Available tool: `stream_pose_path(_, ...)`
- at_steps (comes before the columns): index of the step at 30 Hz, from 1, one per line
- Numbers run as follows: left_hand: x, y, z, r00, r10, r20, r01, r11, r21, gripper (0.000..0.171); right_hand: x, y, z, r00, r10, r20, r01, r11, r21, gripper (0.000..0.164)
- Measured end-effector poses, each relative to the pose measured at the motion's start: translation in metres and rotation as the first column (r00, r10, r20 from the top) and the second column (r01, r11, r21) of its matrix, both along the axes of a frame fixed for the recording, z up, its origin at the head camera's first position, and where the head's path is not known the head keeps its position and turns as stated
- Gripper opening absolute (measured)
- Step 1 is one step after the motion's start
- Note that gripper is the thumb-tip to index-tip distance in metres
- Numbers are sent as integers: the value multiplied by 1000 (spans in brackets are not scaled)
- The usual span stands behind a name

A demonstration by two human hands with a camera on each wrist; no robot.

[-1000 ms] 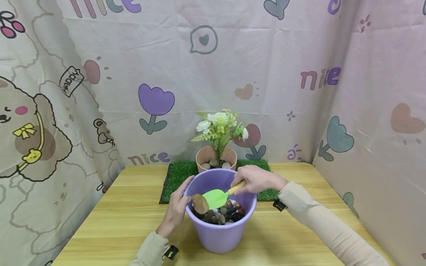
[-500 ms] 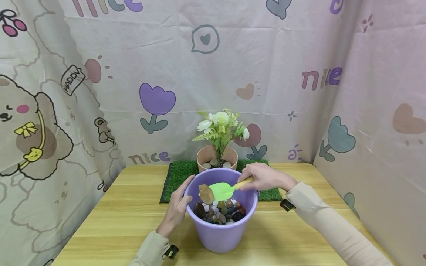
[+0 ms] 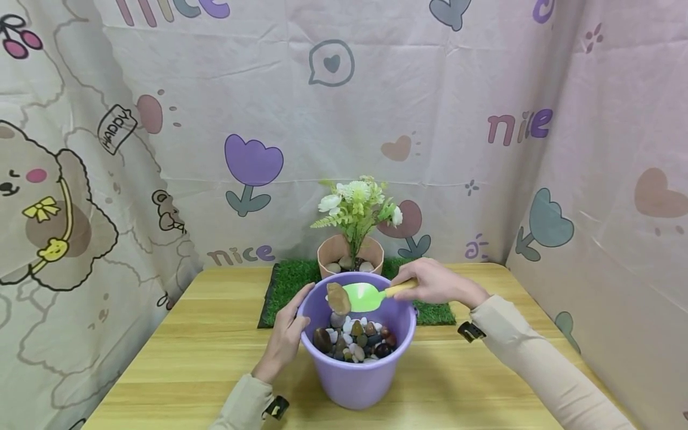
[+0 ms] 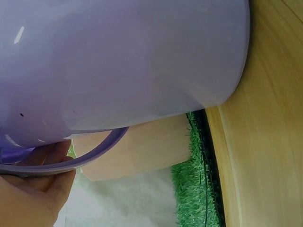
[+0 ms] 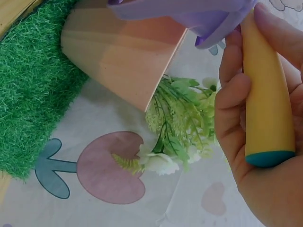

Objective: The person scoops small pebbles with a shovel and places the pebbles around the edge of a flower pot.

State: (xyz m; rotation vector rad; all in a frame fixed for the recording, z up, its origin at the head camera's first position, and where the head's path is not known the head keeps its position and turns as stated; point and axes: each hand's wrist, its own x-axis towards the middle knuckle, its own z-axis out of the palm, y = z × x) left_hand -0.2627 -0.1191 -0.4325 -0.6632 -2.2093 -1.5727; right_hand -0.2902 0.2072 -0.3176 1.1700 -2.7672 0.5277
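— Starting with the green trowel (image 3: pixel 363 297): where, exactly?
— Inside the mouth of the purple bucket (image 3: pixel 355 382), seemingly above the mixed pebbles (image 3: pixel 357 341), with a tan stone (image 3: pixel 338 298) at the tip of the blade.
— Resting wholly on the blade?
— Hard to tell from here.
— And held how?
— By the yellow handle (image 3: pixel 400 289), in the curled fingers and thumb of the right hand (image 3: pixel 434 282). On the opposite side, gripping the bucket's rim: the left hand (image 3: pixel 287 331).
— Which step, then?
— Scooping out, most likely, judging by the stone at the tip.
— Next move?
— Would call for a level blade, a slow wrist and enough height to clear the rim. Could easily lose the stone off the tip otherwise.
— Farther out?
— Just behind the bucket, a peach pot (image 5: pixel 123 52) with white flowers (image 3: pixel 357 200), upright on a green grass mat (image 3: pixel 285 289). Beneath, a wood-grain surface (image 3: pixel 188 334); at the back, a printed curtain (image 3: pixel 355 113).
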Motion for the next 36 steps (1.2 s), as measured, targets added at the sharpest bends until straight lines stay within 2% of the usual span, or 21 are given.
stream_pose_path(8, 0, 0, -1, 1000, -5, -4, 5, 1000, 4, 68, -2, 6, 0, 994, -82, -77, 82, 997, -13, 19)
stream_pose_path(14, 0, -1, -1, 1000, -8, -1, 8, 1000, 5, 68, -3, 8, 2, 979, -174, -106, 169, 984, -50, 25)
stream_pose_path(20, 0, -1, -1, 1000, -17, 0, 17, 1000, 11, 67, -1, 11, 2, 967, -247, -56, 244, 969, -48, 27)
stream_pose_path(27, 0, -1, -2, 1000, -18, -6, 18, 1000, 16, 67, -3, 15, 1, 962, -272, 6, 272, 961, -46, 29)
stream_pose_path(32, 1, -1, -2, 1000, -21, -7, 21, 1000, 20, 66, -5, 17, 0, 949, -311, 49, 314, 948, -60, 29)
stream_pose_path(36, 0, -1, -2, 1000, -28, -7, 28, 999, 27, 67, -7, 16, -1, 929, -367, 52, 370, 926, -78, 30)
